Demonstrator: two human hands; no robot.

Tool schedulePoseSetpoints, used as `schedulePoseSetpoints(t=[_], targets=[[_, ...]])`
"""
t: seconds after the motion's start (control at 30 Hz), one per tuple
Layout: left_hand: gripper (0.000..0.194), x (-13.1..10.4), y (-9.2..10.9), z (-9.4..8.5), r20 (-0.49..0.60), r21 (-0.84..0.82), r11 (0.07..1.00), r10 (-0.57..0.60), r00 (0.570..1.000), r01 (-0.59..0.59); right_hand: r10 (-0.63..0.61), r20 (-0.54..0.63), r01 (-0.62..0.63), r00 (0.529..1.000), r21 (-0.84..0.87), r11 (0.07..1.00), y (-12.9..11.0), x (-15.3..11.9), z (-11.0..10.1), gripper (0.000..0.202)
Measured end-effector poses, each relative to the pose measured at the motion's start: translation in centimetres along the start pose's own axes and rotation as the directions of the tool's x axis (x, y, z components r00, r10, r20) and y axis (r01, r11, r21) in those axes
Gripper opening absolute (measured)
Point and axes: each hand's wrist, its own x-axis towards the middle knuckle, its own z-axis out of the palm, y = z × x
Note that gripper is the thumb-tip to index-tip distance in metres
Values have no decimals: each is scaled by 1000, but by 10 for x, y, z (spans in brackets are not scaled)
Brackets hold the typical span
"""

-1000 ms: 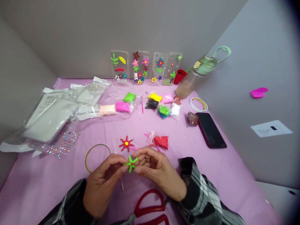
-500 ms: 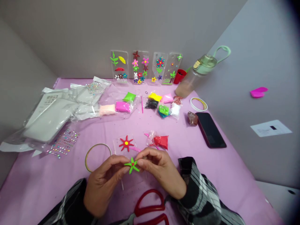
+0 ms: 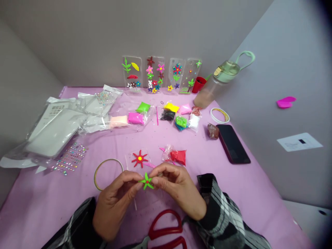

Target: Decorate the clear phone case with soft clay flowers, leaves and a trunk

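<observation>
A green clay flower point(image 3: 146, 185) with a red centre is held up between both hands near the front of the table. My left hand point(image 3: 116, 204) pinches its left petal between thumb and fingertips. My right hand point(image 3: 178, 190) pinches the petal on the right side. Beneath the hands lies a clear phone case point(image 3: 129, 157), partly hidden by them. On its upper part rests a red clay flower point(image 3: 136, 159) with a yellow centre. A red clay packet point(image 3: 178, 157) lies just beyond my right hand.
Red-handled scissors point(image 3: 166, 233) lie at the front edge. A tape ring point(image 3: 96, 173) is left of my left hand. Bagged cases point(image 3: 52, 131) cover the left side. Clay packets point(image 3: 136, 118), decorated cases point(image 3: 155, 74), a bottle point(image 3: 212, 86) and a phone point(image 3: 234, 143) are farther back.
The green flower has tilted and moved up very slightly between the fingertips. Both hands keep their grip on it, with only a small shift of the fingers.
</observation>
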Motion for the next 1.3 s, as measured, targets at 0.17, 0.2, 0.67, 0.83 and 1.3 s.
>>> schedulePoseSetpoints(t=[0.17, 0.2, 0.67, 0.83, 1.3], targets=[[13, -1, -1, -2, 20, -3, 1000, -22, 1000, 22, 10, 13, -10, 1000, -2, 1000, 1, -1, 0, 22], [12, -1, -1, -2, 24, 11, 1000, -9, 1000, 9, 8, 14, -8, 1000, -19, 1000, 1, -2, -1, 23], [11, -2, -3, 0, 123, 10, 997, -79, 989, 78, 21, 58, -17, 998, -73, 997, 4, 1, -3, 25], [15, -1, -2, 2, 90, -86, 973, -207, 974, 215, 24, 24, -23, 999, -34, 999, 1, 2, -4, 25], [7, -1, -5, -8, 107, -6, 995, -97, 990, 98, 36, 21, -37, 999, 3, 999, 1, 2, -4, 22]])
